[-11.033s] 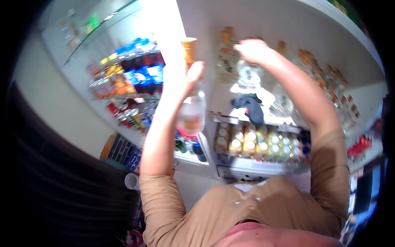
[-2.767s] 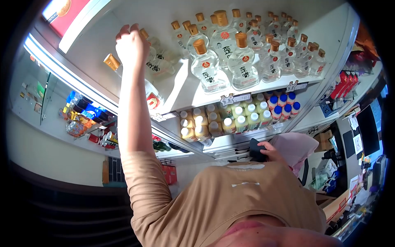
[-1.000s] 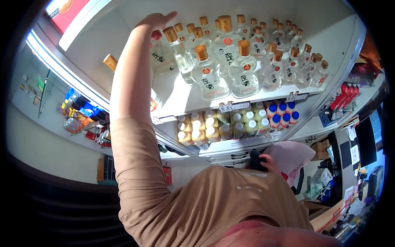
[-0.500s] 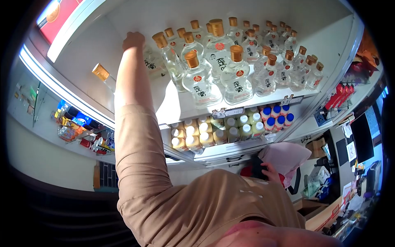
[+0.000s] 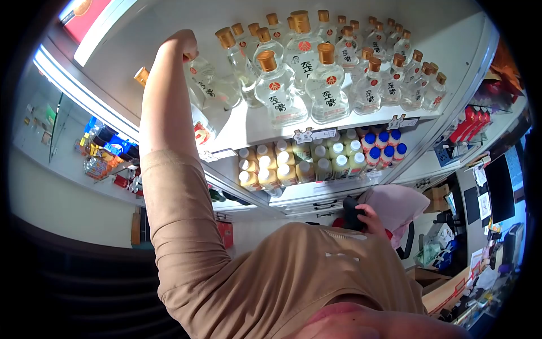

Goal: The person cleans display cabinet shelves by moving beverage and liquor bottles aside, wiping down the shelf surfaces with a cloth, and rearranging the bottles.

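Left hand [image 5: 182,45], eleven o'clock, grip unclear, could slip and topple the tilted, waisted clear-glass bottle [image 5: 204,82]; right hand [image 5: 371,218] clutches bunched dark cloth [image 5: 353,214].

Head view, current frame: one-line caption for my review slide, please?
Left hand raised at a tilted clear bottle, right hand holding a dark item, before shelved gold-capped bottles.

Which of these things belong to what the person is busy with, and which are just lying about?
In use, it seems:
- left hand, at the tilted clear bottle
- right hand, holding a dark cloth

Just there:
- upright gold-capped bottles
- white-capped bottles
- blue-capped bottles
- pink cloth
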The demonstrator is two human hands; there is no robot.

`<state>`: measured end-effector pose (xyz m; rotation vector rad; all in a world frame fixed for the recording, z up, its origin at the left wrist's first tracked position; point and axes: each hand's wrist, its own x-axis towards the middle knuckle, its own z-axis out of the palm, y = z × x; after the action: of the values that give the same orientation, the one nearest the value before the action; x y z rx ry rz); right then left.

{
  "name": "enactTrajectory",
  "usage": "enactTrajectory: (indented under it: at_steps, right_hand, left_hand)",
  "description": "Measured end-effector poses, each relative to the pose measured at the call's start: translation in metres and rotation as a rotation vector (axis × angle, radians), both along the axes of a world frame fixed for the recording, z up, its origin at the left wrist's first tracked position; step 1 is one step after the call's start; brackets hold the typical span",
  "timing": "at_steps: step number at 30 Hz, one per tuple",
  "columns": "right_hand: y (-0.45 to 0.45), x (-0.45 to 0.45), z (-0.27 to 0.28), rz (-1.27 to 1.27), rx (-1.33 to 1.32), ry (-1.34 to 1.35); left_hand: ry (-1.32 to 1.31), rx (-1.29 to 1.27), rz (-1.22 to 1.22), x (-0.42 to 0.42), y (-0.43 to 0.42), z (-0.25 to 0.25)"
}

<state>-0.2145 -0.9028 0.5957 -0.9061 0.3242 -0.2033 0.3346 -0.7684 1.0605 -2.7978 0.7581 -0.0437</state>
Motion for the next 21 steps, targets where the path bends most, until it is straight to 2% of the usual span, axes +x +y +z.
enactTrajectory:
  at_steps: [9, 14, 21]
  right_hand:
    - [0.007, -0.005, -0.004, 0.036, 0.093, 0.024]
    - [0.014, -0.008, 0.021, 0.04, 0.122, 0.034]
    - [0.016, -0.007, 0.008, 0.054, 0.079, -0.012]
  left_hand:
    - [0.306, -0.228, -0.023, -0.051, 0.024, 0.01]
    - [0.324, -0.2, -0.054, -0.081, 0.018, 0.015]
    - [0.399, -0.246, -0.131, -0.108, 0.025, 0.02]
